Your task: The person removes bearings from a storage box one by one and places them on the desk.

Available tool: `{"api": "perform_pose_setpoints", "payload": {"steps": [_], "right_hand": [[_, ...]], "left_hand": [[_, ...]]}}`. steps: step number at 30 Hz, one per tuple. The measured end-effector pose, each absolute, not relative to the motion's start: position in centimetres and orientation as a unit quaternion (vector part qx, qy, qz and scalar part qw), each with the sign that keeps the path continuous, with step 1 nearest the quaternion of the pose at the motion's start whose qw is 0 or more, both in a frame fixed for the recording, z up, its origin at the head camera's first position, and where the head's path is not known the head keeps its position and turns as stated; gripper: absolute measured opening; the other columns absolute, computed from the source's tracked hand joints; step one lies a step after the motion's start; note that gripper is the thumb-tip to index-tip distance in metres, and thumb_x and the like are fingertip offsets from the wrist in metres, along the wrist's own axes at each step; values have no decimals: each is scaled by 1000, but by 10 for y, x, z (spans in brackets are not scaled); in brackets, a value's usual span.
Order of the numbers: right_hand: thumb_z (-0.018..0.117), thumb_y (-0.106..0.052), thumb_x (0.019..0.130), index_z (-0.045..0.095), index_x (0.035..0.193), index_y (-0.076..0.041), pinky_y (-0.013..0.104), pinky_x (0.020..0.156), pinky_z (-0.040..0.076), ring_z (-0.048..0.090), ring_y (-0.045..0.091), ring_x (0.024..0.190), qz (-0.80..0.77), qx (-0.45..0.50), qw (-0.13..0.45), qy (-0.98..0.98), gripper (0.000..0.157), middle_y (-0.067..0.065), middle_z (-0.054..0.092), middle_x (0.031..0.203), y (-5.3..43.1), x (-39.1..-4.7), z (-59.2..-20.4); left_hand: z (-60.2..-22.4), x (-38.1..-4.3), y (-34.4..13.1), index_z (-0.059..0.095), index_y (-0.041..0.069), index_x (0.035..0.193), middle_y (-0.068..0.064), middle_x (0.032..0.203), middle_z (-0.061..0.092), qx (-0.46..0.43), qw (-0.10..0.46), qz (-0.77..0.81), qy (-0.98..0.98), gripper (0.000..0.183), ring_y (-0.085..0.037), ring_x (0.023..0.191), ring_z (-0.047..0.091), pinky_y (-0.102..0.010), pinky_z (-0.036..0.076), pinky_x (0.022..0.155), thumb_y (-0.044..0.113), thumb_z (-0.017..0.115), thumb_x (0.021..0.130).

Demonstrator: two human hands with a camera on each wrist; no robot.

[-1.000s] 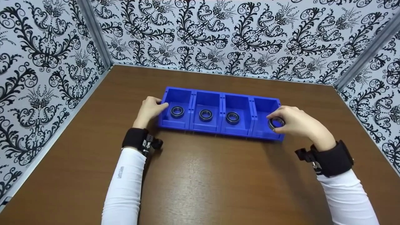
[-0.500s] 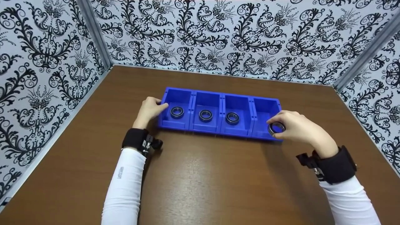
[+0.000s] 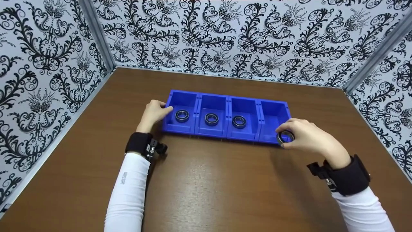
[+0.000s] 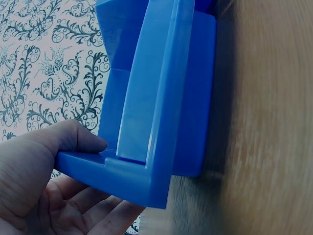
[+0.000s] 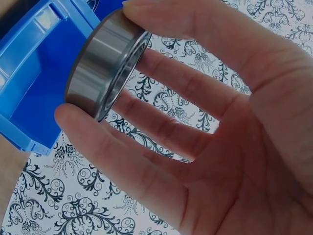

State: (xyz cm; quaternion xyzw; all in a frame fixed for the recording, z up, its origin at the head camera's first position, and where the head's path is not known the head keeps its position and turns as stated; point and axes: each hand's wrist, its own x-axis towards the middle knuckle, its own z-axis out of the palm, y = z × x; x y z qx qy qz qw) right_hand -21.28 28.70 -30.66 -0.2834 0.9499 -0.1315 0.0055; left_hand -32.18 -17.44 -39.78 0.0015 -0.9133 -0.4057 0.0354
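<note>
A person's right hand pinches a metal bearing near the front right corner of a blue four-compartment bin on a brown counter; the left hand grips the bin's left end (three more bearings lie inside, one apiece in the left compartments).

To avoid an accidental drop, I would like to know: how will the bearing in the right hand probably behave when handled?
The bearing looks metallic, so it is probably stiff and rather heavy for its size. Its smooth, shiny outer face may be slippery where the right hand pinches it. Being round, it could roll if it lands on its edge.
</note>
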Motion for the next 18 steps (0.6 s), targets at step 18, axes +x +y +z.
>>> {"api": "perform_pose_setpoints", "payload": {"steps": [18], "right_hand": [[85, -9, 75, 75, 102, -9, 50, 78, 54, 66, 32, 92, -130, -295, -1, 947, 29, 7, 67, 100, 291, -198, -316]], "left_hand": [[-398, -321, -174, 78, -6, 108, -9, 90, 65, 1, 28, -398, -917, 34, -20, 79, 52, -28, 39, 68, 24, 63, 98]]}}
